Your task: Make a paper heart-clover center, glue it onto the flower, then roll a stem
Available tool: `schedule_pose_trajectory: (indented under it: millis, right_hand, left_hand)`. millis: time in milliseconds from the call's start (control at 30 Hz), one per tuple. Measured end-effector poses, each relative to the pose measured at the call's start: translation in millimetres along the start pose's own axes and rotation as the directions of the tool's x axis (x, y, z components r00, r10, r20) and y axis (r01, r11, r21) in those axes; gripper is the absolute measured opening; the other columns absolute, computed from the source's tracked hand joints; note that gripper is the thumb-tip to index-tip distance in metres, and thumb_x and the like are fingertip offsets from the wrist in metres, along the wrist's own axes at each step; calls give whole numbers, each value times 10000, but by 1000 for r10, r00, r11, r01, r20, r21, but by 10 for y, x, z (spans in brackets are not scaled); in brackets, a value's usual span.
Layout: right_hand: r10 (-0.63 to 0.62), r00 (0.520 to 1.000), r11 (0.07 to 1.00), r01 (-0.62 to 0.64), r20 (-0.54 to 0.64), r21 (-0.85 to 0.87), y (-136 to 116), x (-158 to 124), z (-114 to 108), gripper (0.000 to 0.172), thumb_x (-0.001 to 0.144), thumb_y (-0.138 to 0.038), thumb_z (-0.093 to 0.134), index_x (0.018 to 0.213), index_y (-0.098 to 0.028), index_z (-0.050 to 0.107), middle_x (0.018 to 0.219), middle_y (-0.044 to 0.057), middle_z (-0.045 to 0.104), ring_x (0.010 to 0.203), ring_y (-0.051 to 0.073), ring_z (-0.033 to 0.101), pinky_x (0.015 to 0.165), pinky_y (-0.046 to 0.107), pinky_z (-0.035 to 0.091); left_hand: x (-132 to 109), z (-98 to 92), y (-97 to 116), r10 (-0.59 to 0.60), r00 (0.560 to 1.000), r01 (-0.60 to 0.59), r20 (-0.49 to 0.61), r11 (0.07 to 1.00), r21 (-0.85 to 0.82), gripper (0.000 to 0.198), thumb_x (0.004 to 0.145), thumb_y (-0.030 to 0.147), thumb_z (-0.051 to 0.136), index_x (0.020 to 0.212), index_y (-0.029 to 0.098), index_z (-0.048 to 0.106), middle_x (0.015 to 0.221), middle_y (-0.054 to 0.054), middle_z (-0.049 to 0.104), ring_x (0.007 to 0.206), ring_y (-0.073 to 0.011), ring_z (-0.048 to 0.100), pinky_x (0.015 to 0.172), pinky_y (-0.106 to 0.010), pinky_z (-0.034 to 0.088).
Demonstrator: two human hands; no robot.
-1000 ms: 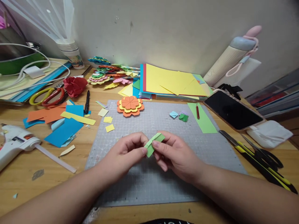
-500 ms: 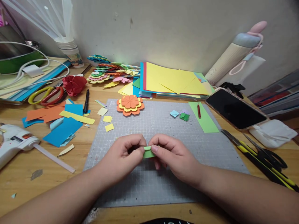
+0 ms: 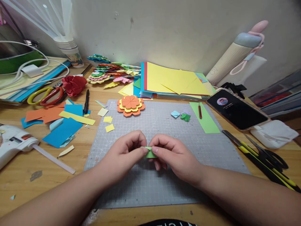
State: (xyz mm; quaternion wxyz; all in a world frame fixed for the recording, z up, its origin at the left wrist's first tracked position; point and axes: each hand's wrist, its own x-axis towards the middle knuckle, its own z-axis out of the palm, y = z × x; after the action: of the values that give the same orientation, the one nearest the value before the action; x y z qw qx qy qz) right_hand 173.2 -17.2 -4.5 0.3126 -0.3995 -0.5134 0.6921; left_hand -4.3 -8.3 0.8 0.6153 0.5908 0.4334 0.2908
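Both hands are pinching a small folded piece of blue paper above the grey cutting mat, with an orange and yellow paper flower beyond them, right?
Not quite: the folded paper is green, not blue. The head view shows the left hand and right hand pinching it above the grey cutting mat, with the orange and yellow paper flower beyond them, as you said.

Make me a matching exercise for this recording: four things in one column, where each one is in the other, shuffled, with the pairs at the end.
Things
1. Folded green paper
2. Orange-and-yellow flower
3. Red pencil
4. Glue gun

Places
A. On a light green strip
B. On the wooden table, left of the grey mat
C. Between the left hand and right hand
D. On the mat, toward its far left corner

Pairs: 1-C, 2-D, 3-A, 4-B
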Motion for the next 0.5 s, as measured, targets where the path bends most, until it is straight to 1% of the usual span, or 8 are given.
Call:
schedule_pose_trajectory:
  millis: [100,233,300,367,500]
  right_hand:
    - [-11,1000,999,11,8,-36,-5,2,-2,148,847,-298,553,756,-184,531,666,-41,522,508,75,476,488,225,357]
    - [-54,998,986,59,38,-154,11,-10,-6,136,867,-266,544,757,-186,541,650,-44,504,537,85,474,526,234,382]
    - [-82,996,976,89,43,-199,21,-19,-7,140,880,-263,539,763,-186,551,657,-41,503,551,88,476,538,237,390]
    - [-91,995,978,95,30,-187,25,-22,-6,153,891,-274,531,766,-187,545,669,-37,504,555,90,477,539,237,396]
    - [-64,998,992,63,-10,-109,16,-12,-8,178,899,-309,524,766,-192,505,658,-43,491,536,87,468,519,230,384]
  left_hand:
    - [17,-23,-29,-31,999,32,11,994,-107,122,764,231,565,673,178,504,621,48,475,603,-106,418,581,-248,322]
    - [21,-43,-47,-71,997,76,37,982,-170,112,712,226,580,648,173,506,586,50,437,585,-105,370,563,-248,287]
    - [15,-44,-43,-69,996,76,53,985,-153,125,718,235,580,643,174,500,589,48,435,594,-108,373,570,-249,291]
    - [8,-40,-31,-44,998,49,50,992,-115,133,744,248,576,658,178,504,602,46,447,601,-110,385,572,-249,299]
    - [1,-34,-9,-23,999,21,-24,997,-72,152,790,274,547,675,183,510,599,49,449,581,-107,390,561,-248,306]
